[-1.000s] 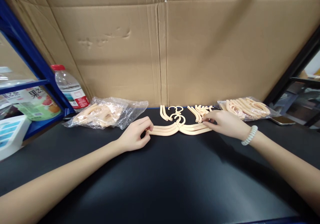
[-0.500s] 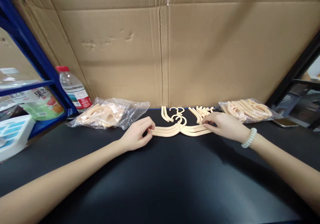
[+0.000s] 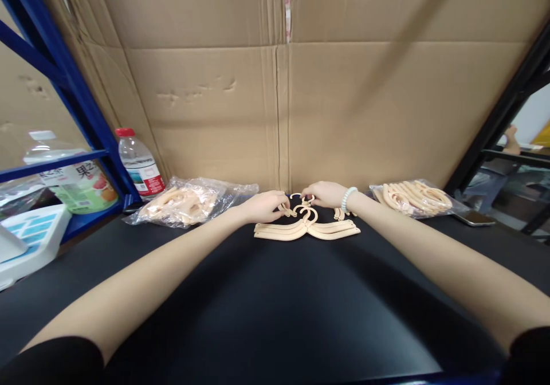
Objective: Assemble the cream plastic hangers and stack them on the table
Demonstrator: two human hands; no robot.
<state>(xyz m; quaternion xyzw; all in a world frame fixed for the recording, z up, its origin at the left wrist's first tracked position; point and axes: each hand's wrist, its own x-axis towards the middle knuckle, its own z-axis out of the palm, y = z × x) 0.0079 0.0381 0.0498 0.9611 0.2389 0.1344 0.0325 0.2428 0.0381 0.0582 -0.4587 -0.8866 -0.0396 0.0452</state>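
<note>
Hangers, thin beige plastic (image 3: 307,228), lying stacked on black tabletop (image 3: 275,305) centre. Left hand (image 3: 264,206) pinching loose piece at far edge; right hand (image 3: 327,193) pinching hook. Looking light, stiff, slippery; gripping at hook neck likely safest.

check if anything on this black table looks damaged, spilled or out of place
Nothing stands out. The stacked beige plastic hangers lie flat and aligned on the black table, both clear plastic bags of hangers are unspilled, and the red-capped water bottle stands upright.
</note>
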